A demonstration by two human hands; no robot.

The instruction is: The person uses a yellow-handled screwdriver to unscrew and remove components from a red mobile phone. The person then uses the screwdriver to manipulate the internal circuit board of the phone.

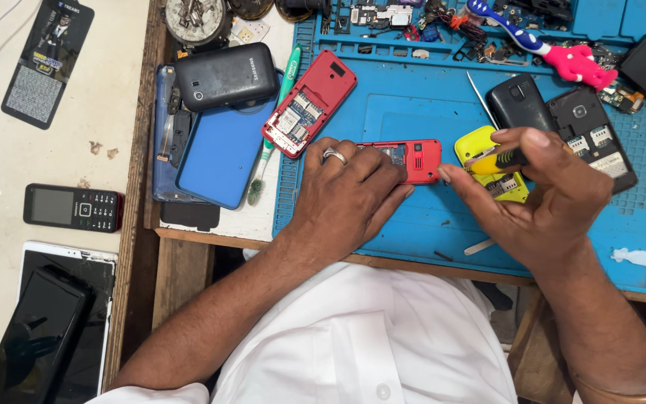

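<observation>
White shirt (353,344) lowest down, nearest the camera, with two bare arms reaching up from it onto a blue work mat (413,97).

Left hand (349,198) pressed flat on a small red phone (413,159), fingers spread over its left part and a ring on one finger. Back cover off, so the insides of the red phone showing just past the fingertips. Phone lying on the mat, pinned down, not lifted.

Right hand (543,198) closed tight round a yellow and black screwdriver (499,159), thumb on top. Tip pointing left at the right end of the red phone; touching or not, hard to tell. Yellow phone (499,168) half hidden under that hand.

Just above the left hand, a red phone back (309,103) lying open, tilted. Beside it a green toothbrush (271,127), a blue case (218,153) and a black phone (226,75) on top.

Above the right hand, a black phone cover (519,103) and an open black phone (592,138). Farther up, a pink and blue toothbrush (555,52).

Along the top edge of the mat, little trays (428,22) full of small parts and wires, too tiny to tell apart.

Far left of the left hand, a black keypad phone (72,207) and a dark tablet (54,322) on a pale table.
</observation>
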